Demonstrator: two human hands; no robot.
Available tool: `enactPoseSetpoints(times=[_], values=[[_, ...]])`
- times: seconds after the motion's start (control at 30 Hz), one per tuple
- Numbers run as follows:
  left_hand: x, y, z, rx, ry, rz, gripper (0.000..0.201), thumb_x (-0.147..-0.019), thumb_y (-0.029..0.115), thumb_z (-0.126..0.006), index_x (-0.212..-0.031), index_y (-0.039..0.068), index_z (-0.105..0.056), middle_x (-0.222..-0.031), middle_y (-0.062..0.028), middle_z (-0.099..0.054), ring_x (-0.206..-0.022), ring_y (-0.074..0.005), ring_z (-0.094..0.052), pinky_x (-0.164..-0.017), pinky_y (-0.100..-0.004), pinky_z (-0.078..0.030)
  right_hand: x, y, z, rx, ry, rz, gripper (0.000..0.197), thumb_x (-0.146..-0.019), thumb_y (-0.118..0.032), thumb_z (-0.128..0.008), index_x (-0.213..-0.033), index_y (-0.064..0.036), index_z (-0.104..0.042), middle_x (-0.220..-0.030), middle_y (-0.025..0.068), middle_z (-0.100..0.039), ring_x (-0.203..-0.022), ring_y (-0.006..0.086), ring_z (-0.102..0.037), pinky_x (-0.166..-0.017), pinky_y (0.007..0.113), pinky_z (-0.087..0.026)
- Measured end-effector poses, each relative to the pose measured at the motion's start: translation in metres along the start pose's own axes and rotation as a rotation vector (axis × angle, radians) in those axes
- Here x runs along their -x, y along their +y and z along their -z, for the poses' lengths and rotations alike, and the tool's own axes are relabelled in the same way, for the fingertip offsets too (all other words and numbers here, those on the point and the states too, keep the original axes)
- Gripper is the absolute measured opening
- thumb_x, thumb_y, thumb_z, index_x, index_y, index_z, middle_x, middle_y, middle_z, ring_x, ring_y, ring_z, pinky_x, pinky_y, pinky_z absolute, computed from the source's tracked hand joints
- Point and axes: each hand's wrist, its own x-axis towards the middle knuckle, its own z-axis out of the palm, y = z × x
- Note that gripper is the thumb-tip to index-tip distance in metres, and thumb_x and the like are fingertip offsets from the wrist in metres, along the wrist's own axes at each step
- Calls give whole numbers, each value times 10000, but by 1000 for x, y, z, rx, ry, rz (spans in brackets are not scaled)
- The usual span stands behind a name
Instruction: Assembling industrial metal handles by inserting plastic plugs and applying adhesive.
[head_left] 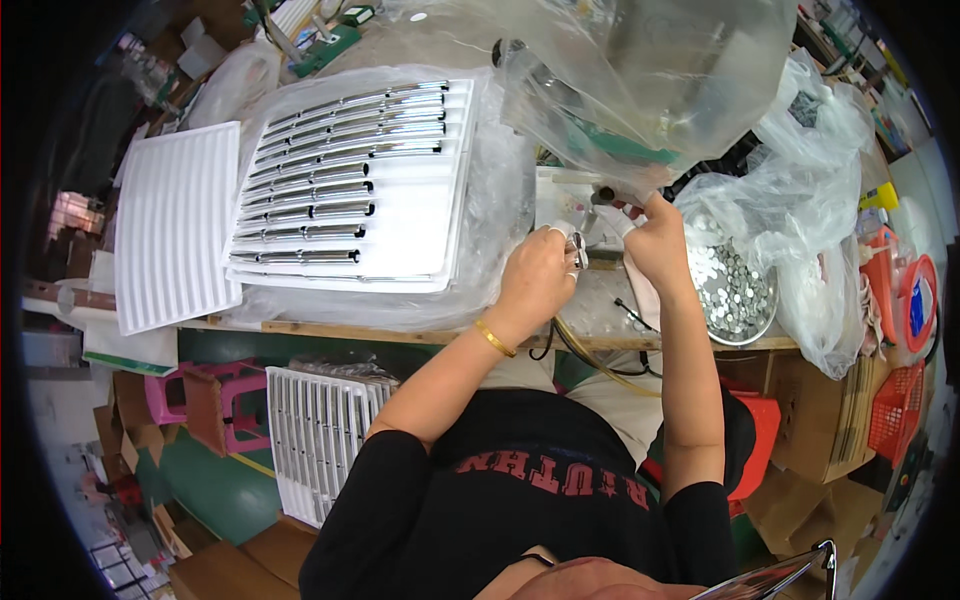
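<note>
My left hand [536, 278], with a gold bracelet at the wrist, is closed round a small shiny metal piece [577, 252]; most of that piece is hidden by the fingers. White wraps cover some fingertips. Close beside it, my right hand [657, 245] has its fingers curled in at a machine's dark round end [604, 195], under a hanging clear plastic sheet [690, 75]. What the right fingers hold is hidden. A pale cloth [641, 288] hangs below them. Left of my hands, chrome tubes [310, 210] lie in rows on a white ribbed tray [412, 225].
An empty ribbed tray [178, 225] leans at the far left. Right of my hands stands a round bowl [771, 312] of small silver discs [735, 290], beside crumpled plastic bags [820, 190]. Below the wooden table edge [400, 335] are a filled tube tray [320, 440] and a pink stool [240, 400].
</note>
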Motion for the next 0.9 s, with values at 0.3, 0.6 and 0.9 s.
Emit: enactPoseSetpoints(times=[0.3, 0.6, 0.9], values=[[-59, -53, 108, -643, 150, -111, 96, -769, 10, -509, -854, 16, -553, -769, -170, -554, -735, -359, -556, -656, -451, -433, -2, 23, -1, 351, -57, 88, 323, -760, -190, -677, -1059, -71, -644, -912, 134, -654, -788, 243, -613, -729, 340, -476], [-108, -131, 151, -598, -188, -106, 204, -794, -73, -434, -968, -29, -531, -857, -197, -482, -826, -393, -497, -728, -421, -399, 74, 96, 153, 423, 347, -320, 154, -763, -110, -672, -910, -85, -709, -828, 169, -667, -782, 253, -647, -726, 340, -486], [-102, -121, 152, -675, -81, -161, 220, -816, -32, -474, -1025, -21, -541, -889, -208, -562, -852, -399, -542, -734, -425, -425, 94, 114, 155, 734, 82, -463, 157, -778, -187, -665, -912, -122, -716, -865, 162, -660, -837, 319, -621, -741, 378, -476]])
